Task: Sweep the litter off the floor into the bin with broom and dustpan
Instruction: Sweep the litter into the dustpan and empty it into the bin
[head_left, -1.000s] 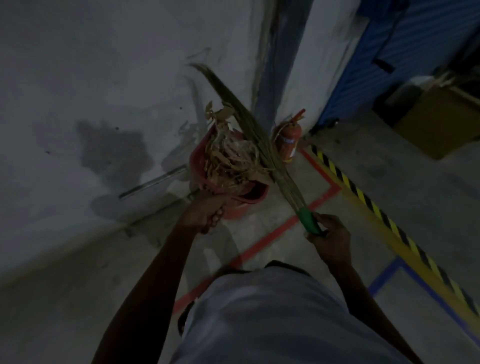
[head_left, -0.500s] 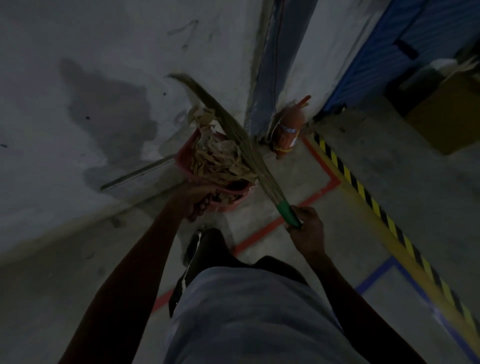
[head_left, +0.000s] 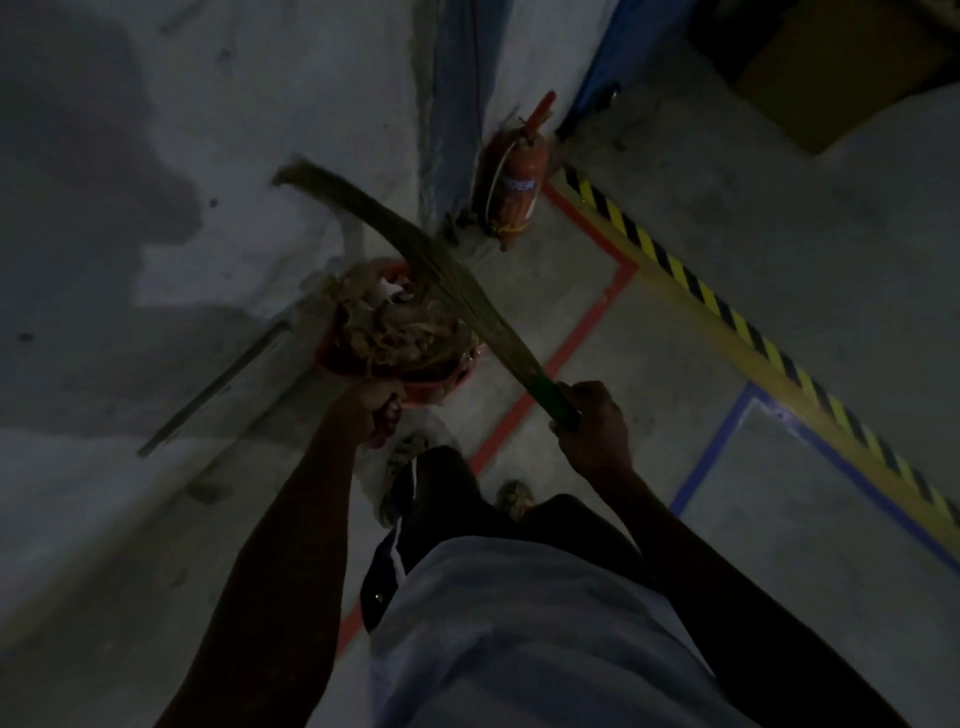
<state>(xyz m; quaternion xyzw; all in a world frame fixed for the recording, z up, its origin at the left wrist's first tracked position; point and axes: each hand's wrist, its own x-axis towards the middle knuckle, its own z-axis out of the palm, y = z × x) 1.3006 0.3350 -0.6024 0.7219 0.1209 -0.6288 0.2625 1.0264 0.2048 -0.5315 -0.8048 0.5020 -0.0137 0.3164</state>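
Your left hand (head_left: 376, 402) grips the loaded dustpan (head_left: 441, 382); your right hand (head_left: 592, 421) grips the broom (head_left: 452, 291). Keep the broom pressing the litter (head_left: 400, 327) down.

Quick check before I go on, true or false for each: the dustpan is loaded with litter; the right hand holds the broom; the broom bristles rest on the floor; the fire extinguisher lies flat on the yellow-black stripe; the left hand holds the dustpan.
1. The dustpan is loaded with litter. True.
2. The right hand holds the broom. True: it grips the green handle end.
3. The broom bristles rest on the floor. False: they are raised and slant across over the litter.
4. The fire extinguisher lies flat on the yellow-black stripe. False: it stands by the wall corner, beside the stripe's end.
5. The left hand holds the dustpan. True: it grips the near edge.
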